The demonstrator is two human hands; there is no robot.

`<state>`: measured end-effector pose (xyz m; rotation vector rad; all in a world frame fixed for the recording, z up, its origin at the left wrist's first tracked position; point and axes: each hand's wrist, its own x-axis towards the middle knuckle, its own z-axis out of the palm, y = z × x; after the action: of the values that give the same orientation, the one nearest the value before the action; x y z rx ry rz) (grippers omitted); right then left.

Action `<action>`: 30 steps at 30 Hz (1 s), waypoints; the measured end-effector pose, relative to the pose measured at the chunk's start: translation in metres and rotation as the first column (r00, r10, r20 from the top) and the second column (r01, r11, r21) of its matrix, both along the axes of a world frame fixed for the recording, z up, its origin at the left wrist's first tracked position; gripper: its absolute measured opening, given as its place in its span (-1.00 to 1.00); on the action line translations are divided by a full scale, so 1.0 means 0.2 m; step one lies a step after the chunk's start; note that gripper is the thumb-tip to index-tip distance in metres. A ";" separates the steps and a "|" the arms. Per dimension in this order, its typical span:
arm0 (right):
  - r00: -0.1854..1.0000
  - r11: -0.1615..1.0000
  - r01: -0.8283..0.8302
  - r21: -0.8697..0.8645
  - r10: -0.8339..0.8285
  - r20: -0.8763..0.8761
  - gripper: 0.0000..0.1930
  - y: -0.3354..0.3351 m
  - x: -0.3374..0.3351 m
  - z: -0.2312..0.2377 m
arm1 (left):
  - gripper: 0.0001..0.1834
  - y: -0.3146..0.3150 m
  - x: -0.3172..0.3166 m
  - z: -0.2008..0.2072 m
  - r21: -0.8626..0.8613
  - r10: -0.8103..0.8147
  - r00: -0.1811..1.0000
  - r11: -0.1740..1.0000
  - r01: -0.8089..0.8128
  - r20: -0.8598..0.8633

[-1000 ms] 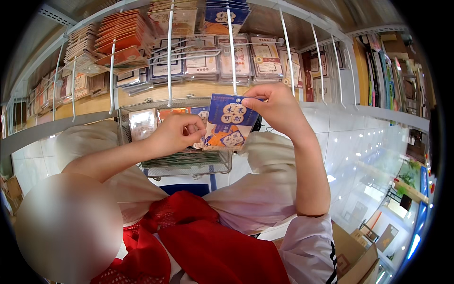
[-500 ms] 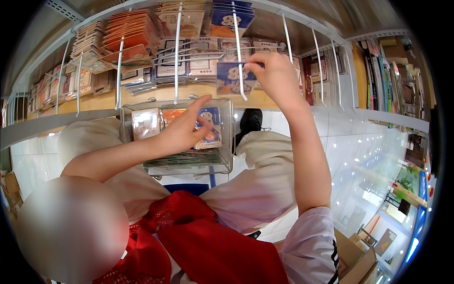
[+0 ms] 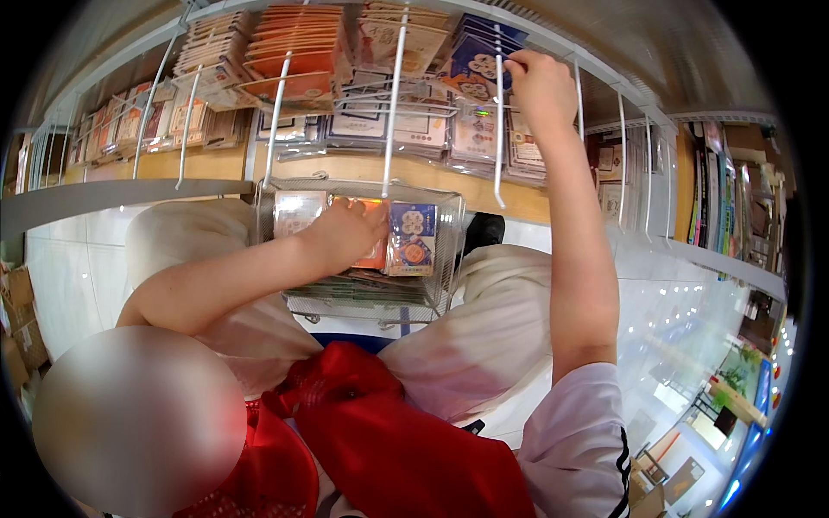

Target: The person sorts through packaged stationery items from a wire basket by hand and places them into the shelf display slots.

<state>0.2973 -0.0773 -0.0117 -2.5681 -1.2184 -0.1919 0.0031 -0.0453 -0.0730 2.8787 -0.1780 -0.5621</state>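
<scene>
My right hand (image 3: pixel 546 91) reaches up to the rack and pinches the edge of a flat blue packet (image 3: pixel 484 65). That packet hangs with others like it on a white metal hook (image 3: pixel 499 129). Below, my left hand (image 3: pixel 350 233) is in the wire basket (image 3: pixel 449 259) on my lap side, fingers curled over an orange packet (image 3: pixel 375 253) and hiding part of it. Right beside that hand lies a blue packet (image 3: pixel 413 237) with a white flower-like print. A pale packet (image 3: pixel 298 210) is to its left, and several green-edged packets (image 3: pixel 363 292) stand at the basket's near side.
More hooks carry stacked orange packets (image 3: pixel 294 73) and cream packets (image 3: pixel 211 60) to the left. White and blue packets (image 3: pixel 380 121) stand on the wooden shelf (image 3: pixel 216 164). Upright books (image 3: pixel 712 181) fill a shelf at the right. My knees flank the basket.
My right hand has gone up and back along the hook with the blue packet, which now meets the hanging stack. My left hand has moved from above the basket's blue packet onto the orange one.
</scene>
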 end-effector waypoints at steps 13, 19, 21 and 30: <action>0.992 0.960 -0.097 0.264 0.073 0.099 -0.70 -0.12 -0.05 0.08 | -0.64 0.09 -0.13 -0.47 -0.035 0.207 0.935 0.973 -0.226 -0.287; 0.989 0.926 -0.141 0.350 0.117 0.089 -0.68 -0.27 -0.15 0.16 | -0.48 -0.03 -0.07 -0.60 -0.315 0.380 0.786 0.763 -0.564 -0.488; 0.991 0.923 -0.125 0.363 0.098 0.091 -0.69 -0.33 -0.14 0.17 | -0.47 -0.12 -0.03 -0.62 -0.299 0.544 0.584 0.525 -0.797 -0.603; 0.997 0.905 -0.045 0.422 0.065 -0.034 -0.71 -0.52 -0.14 0.27 | -0.52 -0.52 0.14 -0.76 -0.582 0.842 0.184 -0.178 -0.794 -0.508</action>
<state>0.2683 -0.1805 0.0419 -2.1495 -1.0901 -0.3400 0.0307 -0.1487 -0.2250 1.4488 1.1579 -0.0099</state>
